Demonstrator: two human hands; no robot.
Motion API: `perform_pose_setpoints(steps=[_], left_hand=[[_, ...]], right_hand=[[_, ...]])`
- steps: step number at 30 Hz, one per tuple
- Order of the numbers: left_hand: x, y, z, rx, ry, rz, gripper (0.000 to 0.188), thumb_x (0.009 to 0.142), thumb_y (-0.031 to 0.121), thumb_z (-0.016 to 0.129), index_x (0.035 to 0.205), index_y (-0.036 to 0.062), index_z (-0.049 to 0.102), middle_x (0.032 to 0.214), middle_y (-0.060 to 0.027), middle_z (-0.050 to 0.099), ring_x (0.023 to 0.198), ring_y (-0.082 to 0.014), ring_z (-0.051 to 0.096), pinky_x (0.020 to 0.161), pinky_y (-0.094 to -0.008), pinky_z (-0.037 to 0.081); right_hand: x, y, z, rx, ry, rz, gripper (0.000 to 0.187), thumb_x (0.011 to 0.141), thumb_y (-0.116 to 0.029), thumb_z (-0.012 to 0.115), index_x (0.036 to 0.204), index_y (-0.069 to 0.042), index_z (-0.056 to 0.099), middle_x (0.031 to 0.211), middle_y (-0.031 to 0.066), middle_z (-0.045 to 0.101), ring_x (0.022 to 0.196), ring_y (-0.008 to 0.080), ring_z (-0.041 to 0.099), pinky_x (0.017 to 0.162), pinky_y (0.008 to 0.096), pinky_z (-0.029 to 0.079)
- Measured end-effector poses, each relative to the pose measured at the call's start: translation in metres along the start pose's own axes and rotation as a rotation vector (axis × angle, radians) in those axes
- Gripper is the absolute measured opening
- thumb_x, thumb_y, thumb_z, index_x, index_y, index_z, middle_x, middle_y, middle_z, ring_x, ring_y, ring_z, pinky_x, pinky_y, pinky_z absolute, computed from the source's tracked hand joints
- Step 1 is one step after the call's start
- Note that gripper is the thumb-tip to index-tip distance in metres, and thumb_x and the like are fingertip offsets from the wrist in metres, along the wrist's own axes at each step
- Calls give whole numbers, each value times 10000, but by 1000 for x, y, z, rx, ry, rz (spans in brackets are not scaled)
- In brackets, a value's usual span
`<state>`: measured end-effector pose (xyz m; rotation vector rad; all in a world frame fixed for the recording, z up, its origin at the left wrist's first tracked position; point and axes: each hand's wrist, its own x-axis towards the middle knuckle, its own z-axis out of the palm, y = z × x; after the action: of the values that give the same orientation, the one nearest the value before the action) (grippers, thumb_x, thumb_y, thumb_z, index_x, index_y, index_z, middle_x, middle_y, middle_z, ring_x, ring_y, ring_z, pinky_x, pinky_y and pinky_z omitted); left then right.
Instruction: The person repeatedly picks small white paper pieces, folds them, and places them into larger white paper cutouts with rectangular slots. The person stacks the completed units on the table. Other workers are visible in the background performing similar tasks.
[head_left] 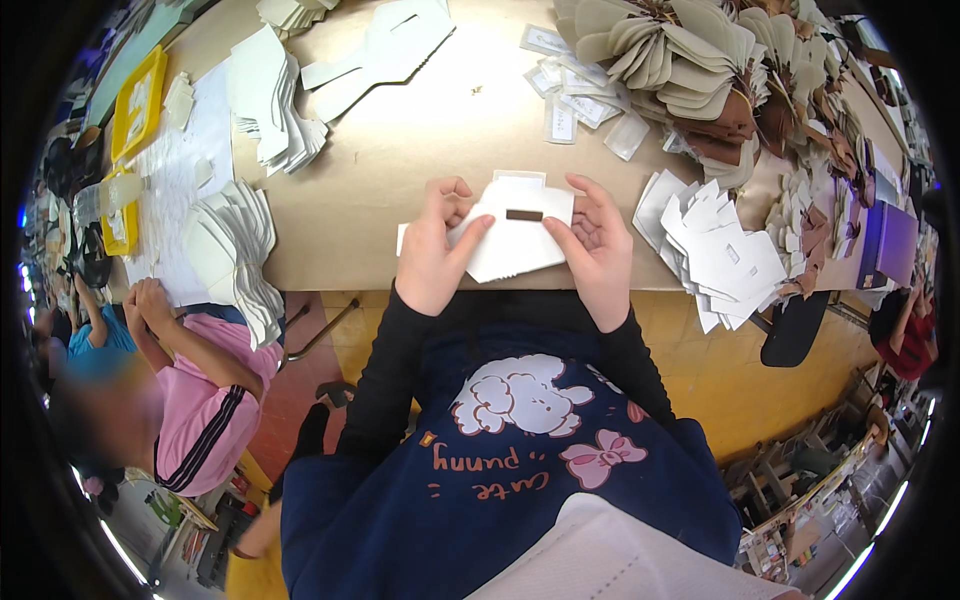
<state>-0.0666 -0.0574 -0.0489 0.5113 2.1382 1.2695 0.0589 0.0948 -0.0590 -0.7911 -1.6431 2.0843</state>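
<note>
Tan table (400,150); left hand (432,255) and right hand (598,255) both pinching white card cutout (515,245)

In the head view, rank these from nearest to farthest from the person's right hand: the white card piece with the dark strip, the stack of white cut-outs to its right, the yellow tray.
1. White card piece: held by the right hand and left hand.
2. Stack of white cut-outs: on the table just right of that hand.
3. Yellow tray: far left, at the table's back corner.
</note>
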Motion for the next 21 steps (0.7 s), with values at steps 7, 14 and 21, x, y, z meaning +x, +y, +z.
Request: perform_pose_setpoints(steps=[7,14,21], left_hand=[[28,-7,6,181,29,292,141,852,109,705,969,43,663,913,-104,656,902,-304,627,775,-378,493],[28,-9,11,147,83,180,124,837,100,727,939,40,690,889,-92,649,850,-289,641,746,-364,502],[30,-2,8,158,72,108,125,836,94,736,944,43,697,894,-89,663,801,-268,662,716,-342,511]], right_hand=[[22,3,-6,-518,18,-177,107,844,21,713,951,18,709,817,78,653,588,111,550,558,236,444],[30,3,-4,-629,6,-166,123,820,24,733,941,19,709,755,57,616,566,82,499,523,232,395],[34,4,-6,-665,-24,-131,141,820,1,740,958,-8,713,734,64,583,533,111,486,512,262,398]])
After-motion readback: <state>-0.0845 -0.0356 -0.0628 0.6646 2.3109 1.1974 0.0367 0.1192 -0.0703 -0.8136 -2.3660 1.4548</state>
